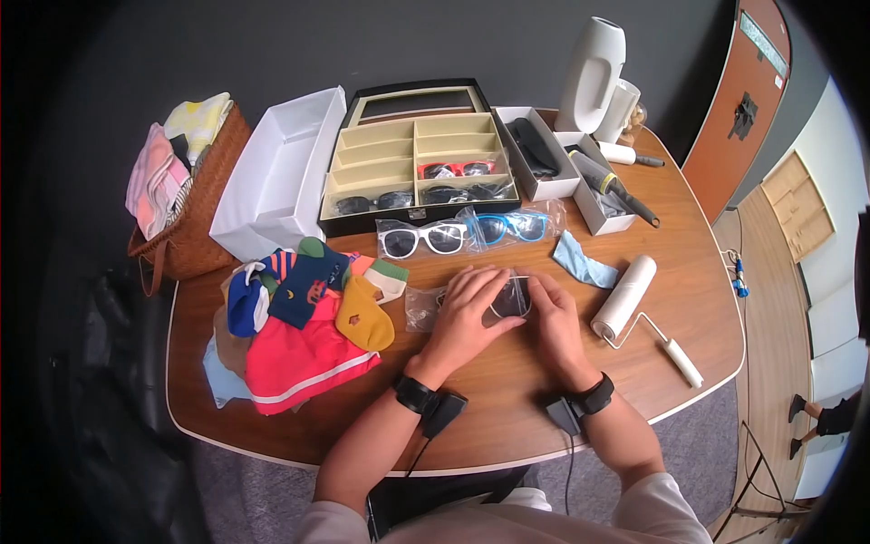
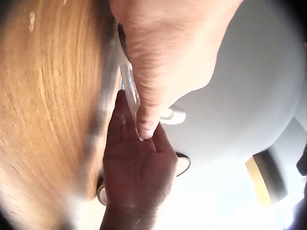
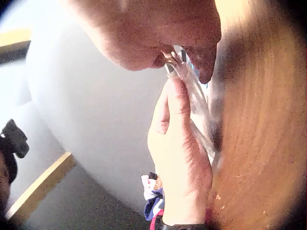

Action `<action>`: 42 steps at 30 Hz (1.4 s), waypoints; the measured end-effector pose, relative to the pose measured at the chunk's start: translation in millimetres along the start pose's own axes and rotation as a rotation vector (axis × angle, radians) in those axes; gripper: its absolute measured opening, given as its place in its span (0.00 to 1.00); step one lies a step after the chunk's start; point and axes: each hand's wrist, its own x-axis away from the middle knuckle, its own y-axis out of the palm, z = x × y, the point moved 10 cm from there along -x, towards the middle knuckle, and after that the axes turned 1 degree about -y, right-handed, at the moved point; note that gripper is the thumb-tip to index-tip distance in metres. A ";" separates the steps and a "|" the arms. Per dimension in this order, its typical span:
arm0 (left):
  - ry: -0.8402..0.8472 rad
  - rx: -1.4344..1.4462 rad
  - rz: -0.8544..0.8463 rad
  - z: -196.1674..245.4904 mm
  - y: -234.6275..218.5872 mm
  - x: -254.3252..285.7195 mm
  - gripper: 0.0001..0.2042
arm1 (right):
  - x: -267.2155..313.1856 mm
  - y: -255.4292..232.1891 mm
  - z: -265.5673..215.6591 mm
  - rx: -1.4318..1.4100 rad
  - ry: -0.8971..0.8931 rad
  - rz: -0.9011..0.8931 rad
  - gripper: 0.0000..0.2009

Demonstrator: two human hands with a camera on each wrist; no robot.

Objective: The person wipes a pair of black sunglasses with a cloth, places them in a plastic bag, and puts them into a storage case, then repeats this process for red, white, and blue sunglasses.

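Between both hands is a pair of dark-lensed sunglasses (image 1: pixel 513 299) in a clear plastic bag (image 1: pixel 422 310), low over the table. My left hand (image 1: pixel 465 313) grips it from the left, fingers across the top and thumb at the near edge. From the right, my right hand (image 1: pixel 556 325) pinches the other end with thumb and fingers. In the right wrist view the crinkled bag (image 3: pixel 196 98) shows between the two hands. Much of the frame is hidden by the fingers. Just beyond lie bagged white sunglasses (image 1: pixel 422 239) and bagged blue sunglasses (image 1: pixel 510 228).
A compartment case (image 1: pixel 372 150) holding several sunglasses stands behind, beside a white box (image 1: pixel 281 172). Socks and clothes (image 1: pixel 313 308) are piled left, near a brown basket (image 1: pixel 204 190). To the right are a blue cloth (image 1: pixel 583 263), a lint roller (image 1: pixel 625 297) and a white vase (image 1: pixel 592 77).
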 end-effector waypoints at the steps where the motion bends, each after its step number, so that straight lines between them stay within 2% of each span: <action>1: 0.007 -0.009 0.000 1.6 0.3 -0.2 0.33 | 1.2 1.4 -0.7 0.021 0.012 -0.006 0.16; 5: 0.033 -0.037 -0.010 7.0 0.0 -1.0 0.34 | 4.9 10.0 -8.0 0.021 0.008 -0.024 0.15; 9: 0.081 -0.010 -0.052 22.8 -0.7 -3.5 0.33 | 1.0 0.6 -4.8 -0.108 0.042 0.051 0.15; 12: 0.044 -0.110 0.031 20.3 -19.6 -9.9 0.32 | -2.2 -11.6 -11.7 -0.179 0.040 0.078 0.11; 15: -0.152 -0.233 0.267 -20.6 -55.2 -5.5 0.29 | -5.5 -25.8 -24.4 -0.227 -0.013 0.141 0.09; 17: -0.299 -0.043 0.449 -61.3 -66.9 9.5 0.26 | -5.8 -30.7 -30.4 -0.252 -0.045 0.169 0.07; 18: -0.449 0.239 0.423 -87.8 -56.2 15.1 0.23 | -5.6 -31.8 -30.9 -0.273 -0.045 0.177 0.07; 20: -0.624 0.957 0.340 -114.4 -18.7 24.1 0.20 | -6.7 -30.5 -30.5 -0.302 -0.049 0.157 0.06; 21: -0.700 1.317 0.282 -110.9 -1.1 23.5 0.19 | -7.4 -28.0 -26.9 -0.309 -0.050 0.128 0.06; 22: -0.738 1.523 0.209 -102.2 8.7 21.8 0.16 | -7.6 -24.6 -24.8 -0.317 -0.051 0.100 0.06; 25: -0.707 1.417 0.157 -86.5 8.8 18.1 0.15 | -5.8 -12.6 -18.9 -0.219 0.014 0.063 0.06; 29: -0.712 1.405 0.231 -98.5 3.5 21.1 0.15 | -3.6 -0.3 -14.0 -0.069 0.088 -0.035 0.10; 33: -0.728 1.619 0.218 -99.4 15.1 22.9 0.13 | -3.3 -7.1 -10.5 0.035 0.054 -0.003 0.09; 36: -0.655 1.585 0.018 -74.4 21.6 17.0 0.18 | -4.6 -11.3 -10.0 0.053 0.013 0.015 0.07; 39: -0.703 1.488 -0.028 -69.2 29.8 18.7 0.17 | -2.2 1.7 -16.9 0.017 -0.022 -0.068 0.06; 42: -0.714 1.519 -0.006 -69.4 31.7 19.7 0.17 | 1.1 11.5 -20.4 0.075 -0.082 -0.101 0.08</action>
